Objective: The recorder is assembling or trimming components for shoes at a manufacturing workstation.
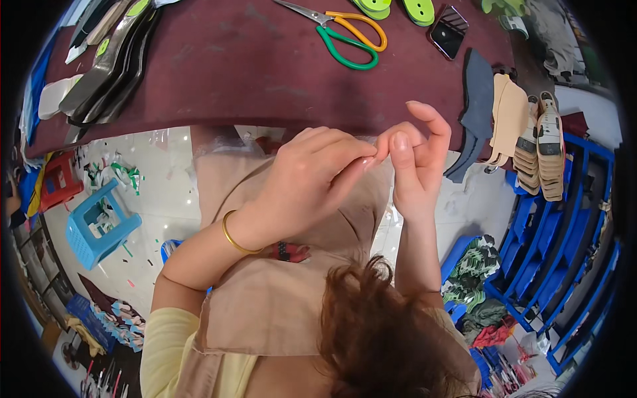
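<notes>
Just in front of the table's near edge, above my lap, my two hands meet. My left hand (317, 166), with a gold bangle (233, 233) on its wrist, is closed in a pinch at the tip of a finger of my right hand (418, 156). Whether some small thing sits in that pinch is too fine to make out. On my right hand the thumb stands up and another finger is raised and bent, apart from the others; nothing shows in it. A tan apron (265, 305) covers my lap.
On the dark red table (239, 79) lie scissors (345, 36) with green and orange handles, green sole-shaped pieces (419, 8), a phone (448, 32) and dark strips (109, 73). Dark blue (474, 99) and beige pieces (507, 113) hang at the right edge. A blue stool (99, 232) stands left, a blue rack (551, 239) right.
</notes>
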Demonstrator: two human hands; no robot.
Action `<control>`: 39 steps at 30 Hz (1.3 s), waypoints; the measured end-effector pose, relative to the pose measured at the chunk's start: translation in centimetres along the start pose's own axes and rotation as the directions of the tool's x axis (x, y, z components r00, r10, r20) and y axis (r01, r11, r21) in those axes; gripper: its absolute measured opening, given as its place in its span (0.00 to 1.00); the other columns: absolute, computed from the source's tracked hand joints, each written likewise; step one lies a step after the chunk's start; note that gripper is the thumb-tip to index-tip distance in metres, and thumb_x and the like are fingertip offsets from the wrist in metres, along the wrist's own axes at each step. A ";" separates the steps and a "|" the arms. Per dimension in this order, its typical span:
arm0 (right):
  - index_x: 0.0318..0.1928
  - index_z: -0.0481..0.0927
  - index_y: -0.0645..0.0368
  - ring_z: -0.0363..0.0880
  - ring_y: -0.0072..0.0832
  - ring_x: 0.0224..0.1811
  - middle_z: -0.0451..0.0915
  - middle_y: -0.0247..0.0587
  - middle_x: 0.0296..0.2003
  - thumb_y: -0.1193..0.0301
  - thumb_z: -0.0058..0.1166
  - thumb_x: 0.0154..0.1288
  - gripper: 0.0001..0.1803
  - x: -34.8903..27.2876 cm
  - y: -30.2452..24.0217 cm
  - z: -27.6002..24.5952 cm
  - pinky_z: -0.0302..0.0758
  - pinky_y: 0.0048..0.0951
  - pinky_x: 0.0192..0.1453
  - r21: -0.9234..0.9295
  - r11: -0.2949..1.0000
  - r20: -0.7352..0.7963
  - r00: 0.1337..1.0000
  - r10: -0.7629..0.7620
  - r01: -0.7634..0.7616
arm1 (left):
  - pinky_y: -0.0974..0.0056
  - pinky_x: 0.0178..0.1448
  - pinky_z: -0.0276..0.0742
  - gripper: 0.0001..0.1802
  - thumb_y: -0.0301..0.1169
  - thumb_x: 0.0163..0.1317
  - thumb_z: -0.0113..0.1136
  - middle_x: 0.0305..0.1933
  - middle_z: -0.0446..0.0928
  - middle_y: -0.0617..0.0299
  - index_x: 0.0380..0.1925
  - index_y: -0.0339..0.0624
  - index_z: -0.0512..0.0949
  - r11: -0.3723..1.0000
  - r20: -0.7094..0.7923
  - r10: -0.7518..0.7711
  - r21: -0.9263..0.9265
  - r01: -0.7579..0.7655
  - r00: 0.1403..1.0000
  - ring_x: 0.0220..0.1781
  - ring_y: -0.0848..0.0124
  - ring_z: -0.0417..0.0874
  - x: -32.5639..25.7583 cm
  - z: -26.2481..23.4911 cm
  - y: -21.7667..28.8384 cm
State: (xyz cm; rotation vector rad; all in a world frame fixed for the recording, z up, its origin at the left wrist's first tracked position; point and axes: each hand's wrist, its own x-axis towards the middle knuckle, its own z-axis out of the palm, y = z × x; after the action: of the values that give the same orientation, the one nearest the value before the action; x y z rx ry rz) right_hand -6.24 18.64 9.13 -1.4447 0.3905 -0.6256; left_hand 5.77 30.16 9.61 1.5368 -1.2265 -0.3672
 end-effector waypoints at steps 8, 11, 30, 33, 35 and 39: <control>0.62 0.54 0.59 0.72 0.21 0.29 0.73 0.39 0.26 0.74 0.42 0.72 0.22 0.1 0.3 0.6 0.70 0.22 0.37 -0.134 0.991 0.000 1.000 0.008 -0.008 | 0.63 0.33 0.72 0.10 0.19 0.48 0.63 0.28 0.77 0.61 0.32 0.41 0.78 0.982 0.024 0.086 0.164 -0.089 0.996 0.27 0.64 0.76 0.1 -0.5 -0.3; 0.62 0.54 0.59 0.72 0.20 0.29 0.74 0.39 0.27 0.74 0.42 0.72 0.22 0.1 0.5 0.6 0.70 0.20 0.36 -0.092 0.995 -0.004 1.000 0.024 -0.025 | 0.64 0.32 0.71 0.10 0.18 0.46 0.63 0.28 0.76 0.61 0.30 0.41 0.77 0.984 -0.016 0.102 0.150 -0.098 0.995 0.27 0.65 0.75 0.2 -0.1 -0.8; 0.43 0.78 0.63 0.69 0.10 0.23 0.74 0.26 0.23 0.71 0.55 0.66 0.09 1.5 1.4 -7.1 0.65 0.14 0.27 -0.367 0.886 -0.345 0.926 0.154 -0.284 | 0.55 0.35 0.71 0.04 0.26 0.55 0.51 0.24 0.71 0.49 0.25 0.37 0.69 0.739 0.352 -0.554 0.625 0.251 0.755 0.30 0.50 0.75 -13.7 -9.7 -7.0; 0.41 0.80 0.61 0.70 0.12 0.23 0.75 0.27 0.24 0.67 0.56 0.65 0.10 4.0 1.4 -13.8 0.69 0.17 0.30 -0.489 0.802 -0.445 0.889 0.109 -0.343 | 0.53 0.38 0.73 0.07 0.33 0.52 0.55 0.22 0.75 0.51 0.26 0.41 0.76 0.548 0.533 -0.816 0.837 0.007 0.225 0.27 0.49 0.78 -18.5 -13.0 -6.7; 0.39 0.81 0.61 0.75 0.19 0.26 0.78 0.33 0.24 0.64 0.58 0.63 0.12 6.5 2.0 -18.4 0.73 0.24 0.33 -0.746 0.589 -0.437 0.896 -0.081 -0.311 | 0.56 0.41 0.75 0.14 0.38 0.52 0.57 0.30 0.79 0.48 0.35 0.42 0.80 0.479 0.561 -0.819 0.786 -0.392 0.124 0.32 0.52 0.80 -19.2 -13.0 -2.8; 0.34 0.81 0.61 0.80 0.31 0.31 0.80 0.43 0.26 0.57 0.64 0.55 0.18 12.1 5.6 -26.5 0.74 0.30 0.37 -0.970 0.142 -0.226 0.941 -0.251 -0.196 | 0.59 0.49 0.74 0.23 0.41 0.54 0.59 0.44 0.80 0.52 0.44 0.34 0.77 0.843 0.992 0.019 -0.082 0.531 0.123 0.42 0.57 0.82 -13.1 -11.5 -2.7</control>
State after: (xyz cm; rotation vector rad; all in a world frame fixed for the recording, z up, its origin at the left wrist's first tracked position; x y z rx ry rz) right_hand -11.79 -9.71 2.31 -2.6869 1.2699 -0.6536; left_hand 10.32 46.96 6.86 0.9684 -1.6082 -2.0766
